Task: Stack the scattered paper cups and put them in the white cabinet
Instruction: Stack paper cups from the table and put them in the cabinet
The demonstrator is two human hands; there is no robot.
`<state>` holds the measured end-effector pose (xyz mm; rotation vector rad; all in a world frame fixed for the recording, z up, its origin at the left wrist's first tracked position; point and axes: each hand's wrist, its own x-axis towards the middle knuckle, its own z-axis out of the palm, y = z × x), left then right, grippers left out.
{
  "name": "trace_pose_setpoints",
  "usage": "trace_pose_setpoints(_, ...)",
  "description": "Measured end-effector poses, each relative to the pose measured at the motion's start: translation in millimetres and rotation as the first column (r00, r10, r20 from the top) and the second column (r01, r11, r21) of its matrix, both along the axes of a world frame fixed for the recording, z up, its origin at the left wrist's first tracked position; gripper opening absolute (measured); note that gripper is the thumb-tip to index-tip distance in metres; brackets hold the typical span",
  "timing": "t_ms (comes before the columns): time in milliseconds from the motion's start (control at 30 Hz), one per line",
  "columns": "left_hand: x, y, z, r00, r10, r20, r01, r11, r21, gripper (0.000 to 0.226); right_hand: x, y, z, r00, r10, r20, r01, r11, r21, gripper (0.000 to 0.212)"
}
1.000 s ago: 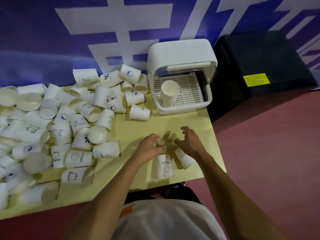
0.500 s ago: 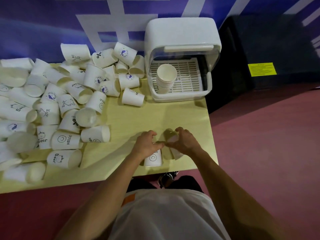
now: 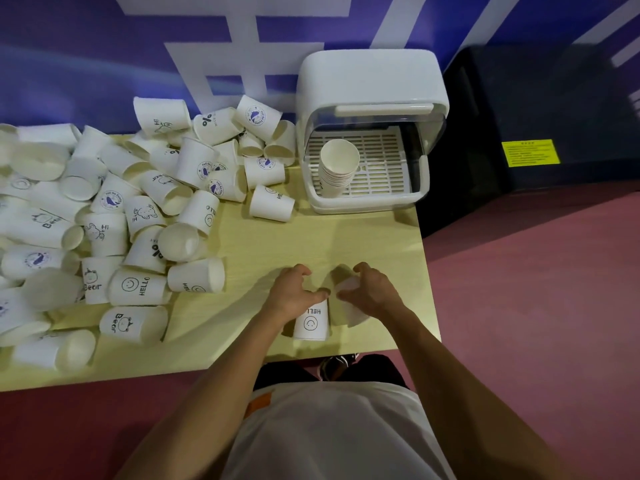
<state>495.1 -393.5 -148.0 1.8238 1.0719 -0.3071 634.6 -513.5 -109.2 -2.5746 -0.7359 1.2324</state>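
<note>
Two paper cups meet at the lower centre of the frame, close to the near edge of the tabletop. The danger, as I judge it, is a crooked nest: if the rims meet at an angle, one cup could buckle or skid off that edge to the floor. A squeeze that is too hard would crease the thin wall and jam the stack.

My left hand arches over the HELLO cup, fingers curled round its upper part, with the smiley print facing the camera below my knuckles. My right hand cups the second cup just beside it, fingers bent and thumb turned inward. That cup is blurred, so its tilt is hard to read; it appears to lean toward the first. Both forearms reach in from the bottom of the frame.

The scattered cups crowd the left half. The white cabinet stands open at upper right, with a stack already on its rack.
</note>
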Motion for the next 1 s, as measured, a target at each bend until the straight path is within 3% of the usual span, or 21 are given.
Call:
trace_pose_setpoints(300,11,42,33,0.977,0.189,0.099,-0.187,0.982,-0.038,0.047,27,34,30,0.965,-0.264,0.002,0.256,0.936,0.242,0.069)
trace_pose_setpoints(600,7,79,67,0.946,0.254,0.200,-0.267,0.963,0.039,0.040,31,73,66,0.922,-0.379,-0.082,0.372,0.805,0.463,0.056)
trace_pose_setpoints(867,5,100,82,0.938,0.256,0.234,-0.276,0.960,0.053,0.038,37,96,85,0.841,-0.457,-0.290,0.537,0.640,0.549,0.030)
trace_pose_setpoints(1000,8,106,87,0.938,0.250,0.241,-0.267,0.963,0.042,0.037,44,104,90,0.784,-0.462,-0.414,0.620,0.561,0.548,0.031)
